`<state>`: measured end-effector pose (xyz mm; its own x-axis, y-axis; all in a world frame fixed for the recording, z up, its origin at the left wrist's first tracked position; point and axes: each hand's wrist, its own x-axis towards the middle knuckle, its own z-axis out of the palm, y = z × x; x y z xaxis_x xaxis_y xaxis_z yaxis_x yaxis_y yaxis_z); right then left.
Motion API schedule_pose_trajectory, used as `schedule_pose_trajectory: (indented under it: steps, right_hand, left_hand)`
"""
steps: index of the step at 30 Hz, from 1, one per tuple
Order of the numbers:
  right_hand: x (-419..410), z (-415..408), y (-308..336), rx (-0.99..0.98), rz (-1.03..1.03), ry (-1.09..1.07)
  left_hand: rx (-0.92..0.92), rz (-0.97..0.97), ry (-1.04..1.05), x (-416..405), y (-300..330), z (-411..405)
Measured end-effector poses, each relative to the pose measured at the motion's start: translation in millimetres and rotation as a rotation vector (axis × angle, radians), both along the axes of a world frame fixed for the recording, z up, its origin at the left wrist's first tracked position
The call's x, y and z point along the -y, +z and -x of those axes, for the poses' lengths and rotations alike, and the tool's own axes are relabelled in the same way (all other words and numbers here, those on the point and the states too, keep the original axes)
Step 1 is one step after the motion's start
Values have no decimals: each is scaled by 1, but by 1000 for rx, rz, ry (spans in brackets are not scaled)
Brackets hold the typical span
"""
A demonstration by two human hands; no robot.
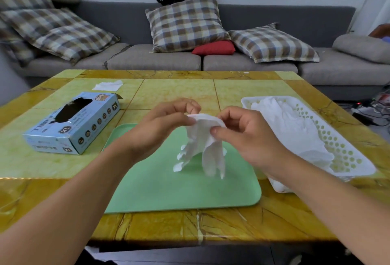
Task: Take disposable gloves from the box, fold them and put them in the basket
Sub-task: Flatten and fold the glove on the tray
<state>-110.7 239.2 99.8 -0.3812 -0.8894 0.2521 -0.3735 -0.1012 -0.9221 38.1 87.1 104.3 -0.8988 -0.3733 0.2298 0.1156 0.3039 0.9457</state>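
Both hands pinch a white glove [202, 138] by its cuff above the green mat [168, 180], left hand [166, 123] and right hand [242, 133] at either side. Its long axis hangs vertical, fingers pointing down. The box [71, 123] lies left; the basket [329, 135], right, holds gloves, its near end hidden by the right arm.

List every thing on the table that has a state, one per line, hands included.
Blue cardboard glove box: lying flat, oval top slot open.
White disposable glove: unfolded, hanging fingers-down over the green tray.
Left hand: pinching the glove's cuff.
Right hand: pinching the cuff's other side.
White perforated plastic basket: holding white gloves.
Green plastic tray: flat on the table.
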Motion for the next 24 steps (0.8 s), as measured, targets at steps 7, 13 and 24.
schedule_pose_trajectory:
  steps: [7,13,24]
  right_hand:
    - [21,22,74,257,-146,90]
    - [1,46,71,305,-133,115]
    - [-8,42,58,743,-78,229]
  left_hand:
    - [-82,-107,104,-27,26,17]
    - [-112,-293,266,-32,40,29]
    - [-208,-247,369,-46,53,34]
